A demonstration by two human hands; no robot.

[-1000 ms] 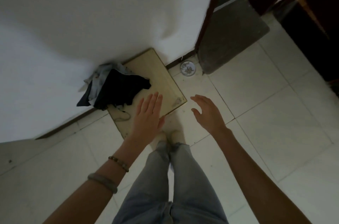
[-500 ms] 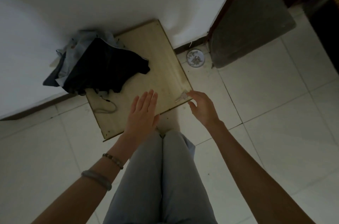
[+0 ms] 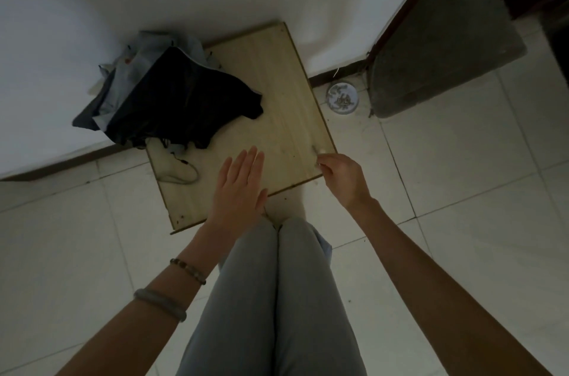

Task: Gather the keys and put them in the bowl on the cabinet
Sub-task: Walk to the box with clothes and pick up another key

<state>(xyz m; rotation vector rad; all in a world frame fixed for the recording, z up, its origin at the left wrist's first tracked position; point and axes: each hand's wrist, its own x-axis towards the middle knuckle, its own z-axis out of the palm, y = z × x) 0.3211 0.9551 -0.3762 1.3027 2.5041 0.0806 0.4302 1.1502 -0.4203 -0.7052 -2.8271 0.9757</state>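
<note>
A low wooden cabinet top stands against the white wall. Small pale keys lie at its near right corner. My right hand has its fingertips pinched around them at the corner; part of the keys is hidden under the fingers. My left hand hovers flat, fingers together and empty, over the near edge of the top. No bowl shows on the cabinet.
A dark garment over pale blue cloth covers the cabinet's left half, with a thin cord trailing beside it. A round floor drain and a grey mat lie to the right on pale tiles. My legs are below.
The view moved closer to the cabinet. My right hand reached from above the floor to the cabinet's near right corner and closed its fingers on the keys. My left hand stayed flat.
</note>
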